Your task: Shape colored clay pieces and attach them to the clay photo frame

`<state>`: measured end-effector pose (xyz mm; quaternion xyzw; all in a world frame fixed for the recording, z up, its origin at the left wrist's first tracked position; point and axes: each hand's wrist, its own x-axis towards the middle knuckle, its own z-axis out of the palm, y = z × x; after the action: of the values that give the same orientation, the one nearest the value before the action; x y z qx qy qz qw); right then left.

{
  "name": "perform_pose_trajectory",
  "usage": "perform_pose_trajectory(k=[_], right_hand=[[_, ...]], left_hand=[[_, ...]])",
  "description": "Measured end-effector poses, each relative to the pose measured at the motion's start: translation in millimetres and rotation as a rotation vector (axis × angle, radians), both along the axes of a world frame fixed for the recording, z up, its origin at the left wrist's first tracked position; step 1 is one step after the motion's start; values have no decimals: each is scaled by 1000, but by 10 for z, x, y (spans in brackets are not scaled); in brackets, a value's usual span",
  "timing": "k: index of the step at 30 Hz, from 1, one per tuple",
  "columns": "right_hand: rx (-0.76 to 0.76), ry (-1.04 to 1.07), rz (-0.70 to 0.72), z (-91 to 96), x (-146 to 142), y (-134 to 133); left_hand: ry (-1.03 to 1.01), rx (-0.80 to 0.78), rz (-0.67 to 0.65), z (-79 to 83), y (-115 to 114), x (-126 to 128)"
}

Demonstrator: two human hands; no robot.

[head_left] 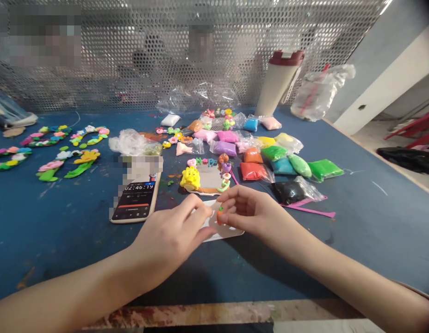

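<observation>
A small orange clay carrot [220,216] with a green top is pinched between the thumb and fingers of my right hand [247,208]. Beneath it a white card [228,231] lies on the table. My left hand [179,224] bends over the card's left side, its thumb along the near edge and its index finger on top; the other fingertips are hidden. Just beyond stands a clay-decorated frame [209,178] with a grey middle, coloured letters on top, a yellow clay figure [190,177] at left and small clay shapes at right.
Several bags of coloured clay [254,171] spread behind and right, a black one [289,190] above pink plastic tools [311,210]. A phone [136,199] showing a timer lies left. Clay wreaths [70,162] lie farther left. A tumbler [278,83] and plastic cup [314,95] stand by the perforated metal screen [131,55].
</observation>
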<state>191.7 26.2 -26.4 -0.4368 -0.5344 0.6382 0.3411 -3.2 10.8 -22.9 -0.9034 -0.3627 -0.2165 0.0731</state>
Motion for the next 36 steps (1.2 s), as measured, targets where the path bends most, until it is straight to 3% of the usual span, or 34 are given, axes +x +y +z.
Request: perform_pose_trajectory(k=[3,5,10,17,26,30,36], right_hand=[[-5,-15,10,-6,14,18],[-6,-22,11,-13,16,23],[-31,-9,4,-22,24,25],[-62,34,16,-9,51,20],[-63,45,0,24,53,13],[-40,29,7,-8,71,14],[-30,4,-11,-9,60,13]], left_hand=[[-35,-237,32,16,30,-82],[-31,-306,78,7,55,-115],[-1,-263,113,-50,85,-144],[-54,-336,153,-44,83,-104],[-202,-308,58,-56,84,-113],[-257,-401,105,-28,89,-119],[-246,-447,9,-15,71,-82]])
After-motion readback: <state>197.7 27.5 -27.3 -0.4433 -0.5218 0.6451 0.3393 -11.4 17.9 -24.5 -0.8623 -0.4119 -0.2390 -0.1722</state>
